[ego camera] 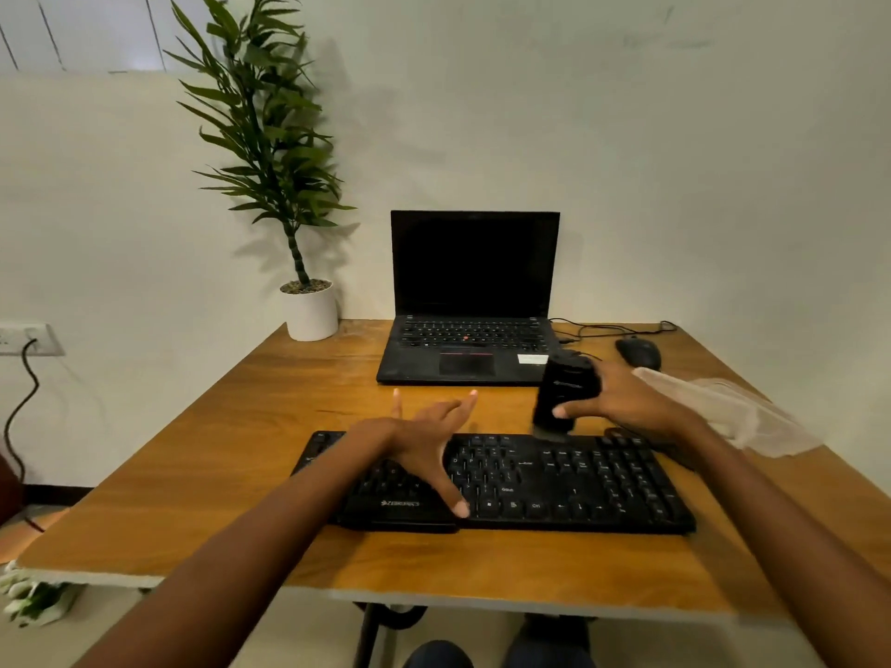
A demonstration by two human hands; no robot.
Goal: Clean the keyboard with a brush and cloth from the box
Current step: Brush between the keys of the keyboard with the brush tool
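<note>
Keyboard: I see the keyboard (554, 479) lying flat on the table (241, 426), close to the near edge.
Left hand: the left hand (424, 441) hovers over the keyboard's left half. Its fingers are straight and splayed, the thumb tip is down on the lower keys, and it grasps nothing.
Right hand: the right hand (622, 400) is wrapped round an upright black object (566, 392) just behind the keyboard's rear edge.
Cloth: the white cloth (733, 412) lies on the table beside the right forearm, with no hand on it.
Progress: I judge this early. Brushing may be about to start, and wiping is all left.
Unclear: I cannot tell whether the black object is the brush or the box. Its lower end is blurred, so I cannot say whether it touches the keys.
</note>
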